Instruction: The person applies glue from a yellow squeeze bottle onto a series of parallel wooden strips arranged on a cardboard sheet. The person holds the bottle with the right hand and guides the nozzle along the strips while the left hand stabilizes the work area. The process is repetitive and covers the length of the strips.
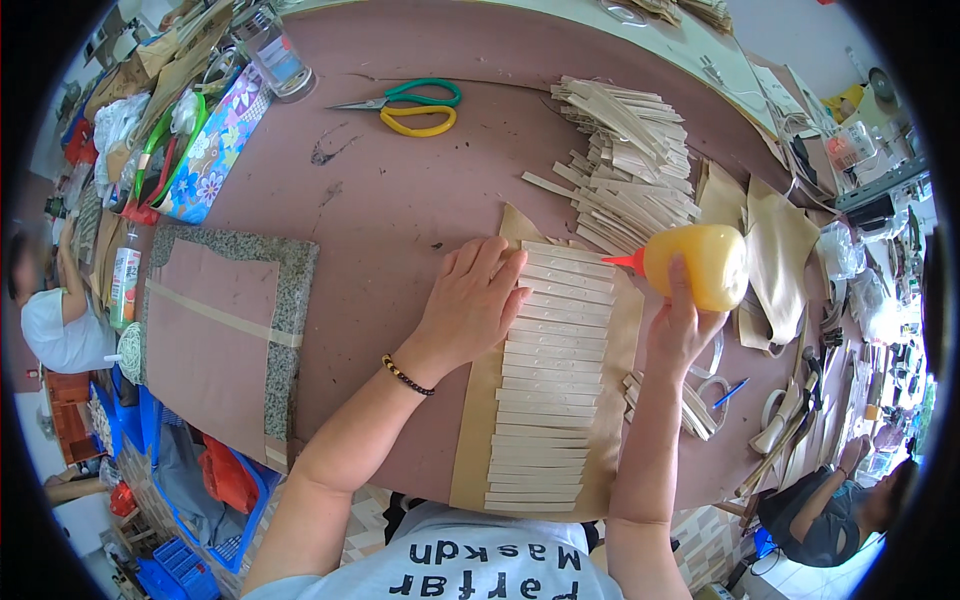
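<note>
My right hand (680, 325) grips a squeeze bottle (700, 268) of yellow glue, tipped on its side. Its red nozzle points left, over the right ends of the upper strips. Pale beige strips (552, 385) lie in a close row across a long tan sheet (622, 400), with small shiny drops on several of them. My left hand (470, 305) rests flat by the upper left of the row, fingers stretched out and fingertips at the strip ends; it holds nothing.
Loose strips (630, 165) are heaped beyond the sheet. Scissors (410, 107) with green and yellow handles lie far left of them. A speckled stone slab (305, 270) sits at left, near a flowered box (215, 150) and a glass jar (275, 60). Other people (840, 510) sit at both sides.
</note>
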Demonstrator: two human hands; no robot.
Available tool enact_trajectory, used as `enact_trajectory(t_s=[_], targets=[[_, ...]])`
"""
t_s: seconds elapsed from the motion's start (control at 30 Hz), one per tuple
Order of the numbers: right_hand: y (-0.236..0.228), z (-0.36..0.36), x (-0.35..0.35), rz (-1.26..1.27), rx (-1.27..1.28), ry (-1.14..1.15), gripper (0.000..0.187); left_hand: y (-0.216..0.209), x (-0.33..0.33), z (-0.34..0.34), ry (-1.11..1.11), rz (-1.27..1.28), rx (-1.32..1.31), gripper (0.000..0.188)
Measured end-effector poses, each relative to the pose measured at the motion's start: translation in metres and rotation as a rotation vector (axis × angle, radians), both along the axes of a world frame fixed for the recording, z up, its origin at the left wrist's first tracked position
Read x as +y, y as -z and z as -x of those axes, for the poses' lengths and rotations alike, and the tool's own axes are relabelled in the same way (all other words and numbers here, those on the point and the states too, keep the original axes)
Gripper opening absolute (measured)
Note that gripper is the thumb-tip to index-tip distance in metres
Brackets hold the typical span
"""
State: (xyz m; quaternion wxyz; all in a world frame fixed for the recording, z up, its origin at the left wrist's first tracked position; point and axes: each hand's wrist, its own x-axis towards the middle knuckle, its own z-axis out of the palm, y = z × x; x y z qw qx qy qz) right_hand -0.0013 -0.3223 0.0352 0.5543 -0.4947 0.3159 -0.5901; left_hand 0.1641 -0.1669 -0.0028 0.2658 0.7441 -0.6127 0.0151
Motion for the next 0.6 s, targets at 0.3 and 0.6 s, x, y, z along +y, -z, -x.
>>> enact_trajectory(t_s=[0.3, 0.6], targets=[[0.009, 0.002, -0.004, -0.036, 0.000, -0.026, 0.033, -0.001, 0.001, 0.000, 0.002, 0.003, -0.003, 0.040], [0.016, -0.028, 0.013, -0.099, -0.063, -0.036, 0.035, 0.000, 0.001, 0.000, 0.001, 0.011, -0.005, 0.041]])
